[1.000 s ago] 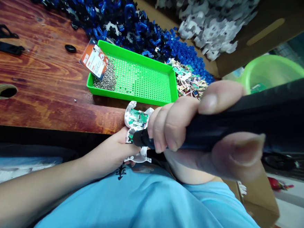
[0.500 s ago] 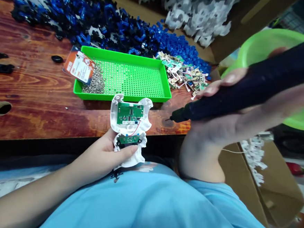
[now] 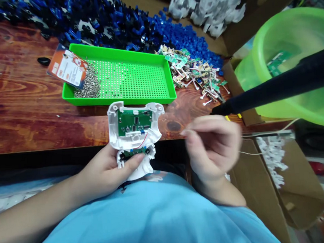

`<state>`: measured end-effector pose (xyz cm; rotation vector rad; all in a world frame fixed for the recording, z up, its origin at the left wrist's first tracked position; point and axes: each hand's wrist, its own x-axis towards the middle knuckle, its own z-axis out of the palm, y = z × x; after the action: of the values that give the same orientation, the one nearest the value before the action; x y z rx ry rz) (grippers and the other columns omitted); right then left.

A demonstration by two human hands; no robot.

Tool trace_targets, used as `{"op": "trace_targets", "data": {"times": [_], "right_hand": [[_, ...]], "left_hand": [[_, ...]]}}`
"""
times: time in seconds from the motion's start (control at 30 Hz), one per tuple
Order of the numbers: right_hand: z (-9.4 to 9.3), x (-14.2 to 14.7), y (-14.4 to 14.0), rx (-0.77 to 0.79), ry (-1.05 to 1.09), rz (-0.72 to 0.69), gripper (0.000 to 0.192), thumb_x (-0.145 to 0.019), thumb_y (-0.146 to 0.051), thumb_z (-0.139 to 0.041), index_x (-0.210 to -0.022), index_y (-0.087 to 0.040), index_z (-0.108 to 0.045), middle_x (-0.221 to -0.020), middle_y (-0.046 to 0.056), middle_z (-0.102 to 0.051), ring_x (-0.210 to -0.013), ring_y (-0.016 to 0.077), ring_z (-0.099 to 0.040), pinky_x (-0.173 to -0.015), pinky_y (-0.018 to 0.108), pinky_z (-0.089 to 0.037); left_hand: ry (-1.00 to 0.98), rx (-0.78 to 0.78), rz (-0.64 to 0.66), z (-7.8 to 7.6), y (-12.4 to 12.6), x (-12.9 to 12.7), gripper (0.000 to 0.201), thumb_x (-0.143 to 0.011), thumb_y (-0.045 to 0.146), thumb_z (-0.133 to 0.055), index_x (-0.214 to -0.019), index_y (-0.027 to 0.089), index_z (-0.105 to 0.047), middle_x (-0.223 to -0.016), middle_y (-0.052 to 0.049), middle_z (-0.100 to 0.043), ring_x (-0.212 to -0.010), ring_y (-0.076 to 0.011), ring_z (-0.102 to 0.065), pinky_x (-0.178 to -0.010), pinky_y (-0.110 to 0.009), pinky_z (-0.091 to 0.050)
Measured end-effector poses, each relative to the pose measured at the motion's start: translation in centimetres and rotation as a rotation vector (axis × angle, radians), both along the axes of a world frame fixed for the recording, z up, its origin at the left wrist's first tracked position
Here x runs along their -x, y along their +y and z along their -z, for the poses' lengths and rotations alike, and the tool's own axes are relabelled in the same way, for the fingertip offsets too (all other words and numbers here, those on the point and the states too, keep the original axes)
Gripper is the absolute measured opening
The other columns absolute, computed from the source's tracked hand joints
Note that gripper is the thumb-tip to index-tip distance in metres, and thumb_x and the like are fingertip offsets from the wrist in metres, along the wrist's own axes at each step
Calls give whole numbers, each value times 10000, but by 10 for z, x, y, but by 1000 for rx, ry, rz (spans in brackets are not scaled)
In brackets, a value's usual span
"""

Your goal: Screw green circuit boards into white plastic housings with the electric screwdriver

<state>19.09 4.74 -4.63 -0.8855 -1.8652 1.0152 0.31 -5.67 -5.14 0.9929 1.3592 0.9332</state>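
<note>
Wooden bench, green tray of screws. Left hand clamped on white casing at bench edge, circuit board up. Right hand empty, fingers loose; screwdriver hangs beside. Likely between screws; next screw needs pinching from tray.

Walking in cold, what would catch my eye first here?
The bright green tray on the wooden table, screws heaped at its left end. In front, the left hand holds an open white casing showing a green circuit board. Behind sprawls a pile of blue parts.
</note>
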Motion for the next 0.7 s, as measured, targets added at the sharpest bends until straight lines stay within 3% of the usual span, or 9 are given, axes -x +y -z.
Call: {"op": "trace_targets", "data": {"times": [0.1,0.17,0.23,0.47,0.7], "right_hand": [[-2,-1,-16,298,19,-221,201,-850,-276,-643,-1022,-260,-540,-915,12,-590,-778,111,-597,-711,258,-543],[-1,4,-21,473,-47,-338,268,-850,-280,-644,-1087,-245,-526,-999,29,-612,-864,115,-622,-757,248,-550],[3,10,-23,551,-61,-413,295,-846,-278,-640,-1112,-235,-521,-1039,42,-628,-910,126,-634,-800,260,-555],[11,20,-26,605,85,-476,333,-796,-261,-681,-1087,-240,-521,-927,17,-653,-785,115,-650,-731,240,-581],[15,22,-28,501,78,-450,254,-832,-203,-635,-1069,-241,-551,-914,-8,-628,-778,89,-630,-746,204,-560]], "left_hand": [[-23,-10,-14,-1,1,-2,426,-853,409,-647,-1250,259,-613,-1285,-36,-670,-1231,-255,-566,-1095,-318,-383],[-15,-34,-26,-1,1,-3,435,-849,426,-645,-1252,265,-615,-1191,-40,-714,-1235,-265,-555,-1093,-330,-383],[2,-51,-38,0,1,-4,453,-840,458,-642,-1248,261,-622,-1069,-47,-751,-1217,-275,-560,-1091,-343,-381],[32,-25,-83,-1,-2,-2,446,-807,412,-691,-1220,253,-637,-935,-44,-763,-1175,-292,-576,-1082,-368,-381],[-17,-22,-107,-2,-3,1,357,-764,312,-734,-1112,269,-670,-1200,-15,-691,-1196,-258,-573,-1064,-289,-397]]}}
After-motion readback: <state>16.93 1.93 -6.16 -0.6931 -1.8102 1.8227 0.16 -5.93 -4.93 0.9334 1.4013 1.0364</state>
